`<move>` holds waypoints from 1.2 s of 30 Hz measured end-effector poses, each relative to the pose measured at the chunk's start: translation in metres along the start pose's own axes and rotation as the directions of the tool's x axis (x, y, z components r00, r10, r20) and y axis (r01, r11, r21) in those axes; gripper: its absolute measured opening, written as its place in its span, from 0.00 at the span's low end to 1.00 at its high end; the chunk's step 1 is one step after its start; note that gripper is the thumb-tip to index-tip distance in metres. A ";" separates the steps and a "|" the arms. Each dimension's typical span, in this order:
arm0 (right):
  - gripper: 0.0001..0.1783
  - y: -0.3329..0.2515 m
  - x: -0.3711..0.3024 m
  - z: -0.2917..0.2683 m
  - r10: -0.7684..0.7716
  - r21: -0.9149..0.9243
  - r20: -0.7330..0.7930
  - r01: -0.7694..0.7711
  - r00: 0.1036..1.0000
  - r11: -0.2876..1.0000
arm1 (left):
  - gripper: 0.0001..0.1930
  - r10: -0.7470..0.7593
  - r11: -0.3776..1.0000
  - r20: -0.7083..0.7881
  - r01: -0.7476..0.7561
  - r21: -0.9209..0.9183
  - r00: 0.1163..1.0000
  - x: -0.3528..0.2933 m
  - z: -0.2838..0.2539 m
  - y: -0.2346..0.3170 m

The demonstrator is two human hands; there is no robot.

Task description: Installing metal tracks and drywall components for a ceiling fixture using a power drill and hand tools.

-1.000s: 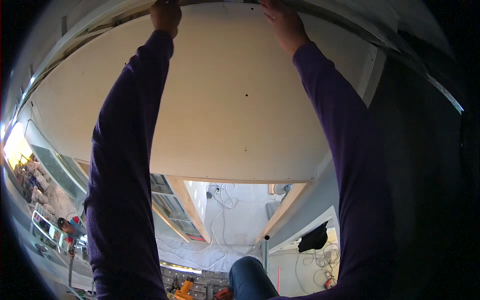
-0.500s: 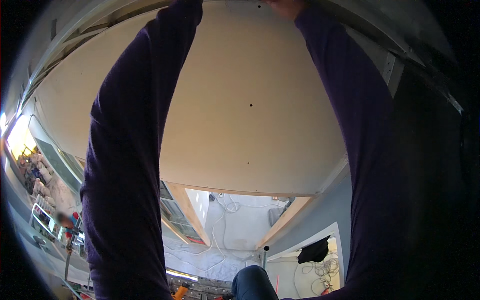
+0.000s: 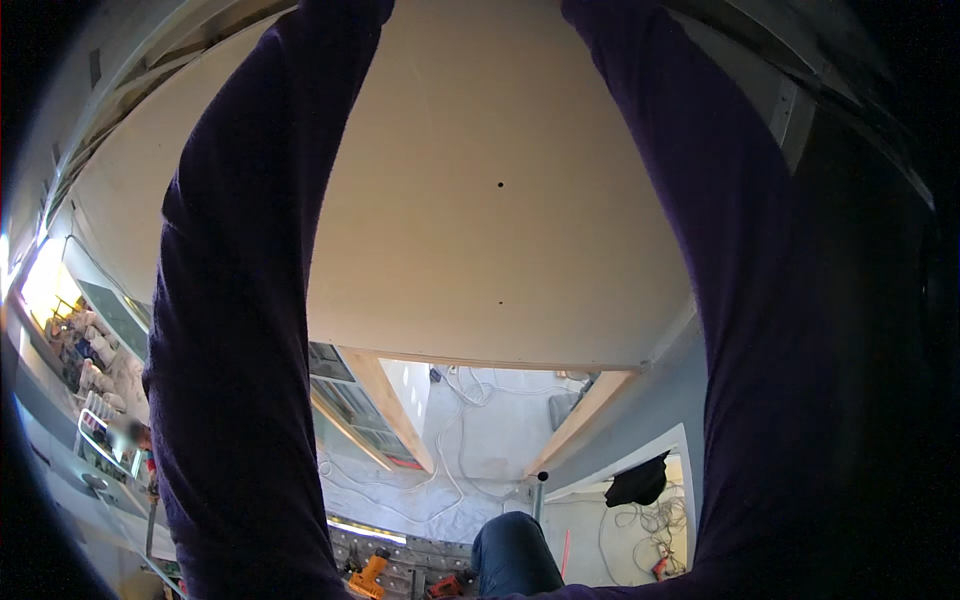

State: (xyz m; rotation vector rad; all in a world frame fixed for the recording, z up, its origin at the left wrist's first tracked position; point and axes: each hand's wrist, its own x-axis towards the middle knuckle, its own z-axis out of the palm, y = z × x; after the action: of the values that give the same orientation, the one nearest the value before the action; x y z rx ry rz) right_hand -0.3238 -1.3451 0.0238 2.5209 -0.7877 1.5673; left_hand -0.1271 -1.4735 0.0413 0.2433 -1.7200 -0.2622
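Both my arms, in dark purple sleeves, stretch up to the top edge of the head view. My left hand and my right hand lie beyond that edge, so their grip is hidden. Between the arms spans a large pale flat board (image 3: 470, 240), which looks like a ceiling panel overhead. A dark round hole and a smaller dark spot show in its face. The left sleeve (image 3: 235, 300) and the right sleeve (image 3: 715, 220) cover parts of the board.
Below me is a perforated metal platform (image 3: 405, 560) with an orange power tool (image 3: 370, 575) and a red one (image 3: 447, 586). Wooden beams (image 3: 385, 405) frame an opening over a floor with white cables. Black cloth (image 3: 638, 482) hangs at right. Another person (image 3: 130, 438) is far left.
My right hand, partly visible at the top edge before, has gone out of view. The board's holes sit higher in the picture, and more of the platform and its tools shows.
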 end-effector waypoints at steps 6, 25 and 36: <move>0.05 -0.070 -0.054 0.046 0.268 0.908 -0.240 0.118 0.933 0.403 | 0.08 -0.238 0.867 0.249 0.321 -0.381 0.939 -0.054 -0.043 0.007; 0.11 -0.273 -0.169 0.094 -0.057 -0.911 0.329 0.332 0.943 0.246 | 0.09 0.503 0.862 0.019 -0.503 0.064 0.864 -0.233 -0.010 0.164; 0.11 -0.261 -0.065 0.092 0.262 -0.524 0.309 -0.066 0.914 0.849 | 0.12 -0.063 0.750 0.091 0.107 -0.653 0.994 -0.263 -0.012 0.167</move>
State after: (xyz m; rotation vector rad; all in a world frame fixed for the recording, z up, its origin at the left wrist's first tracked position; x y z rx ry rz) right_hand -0.1524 -1.1236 -0.0223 2.4014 -1.2965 0.7545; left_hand -0.0748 -1.2348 -0.1516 -0.2169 -1.5723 -0.9347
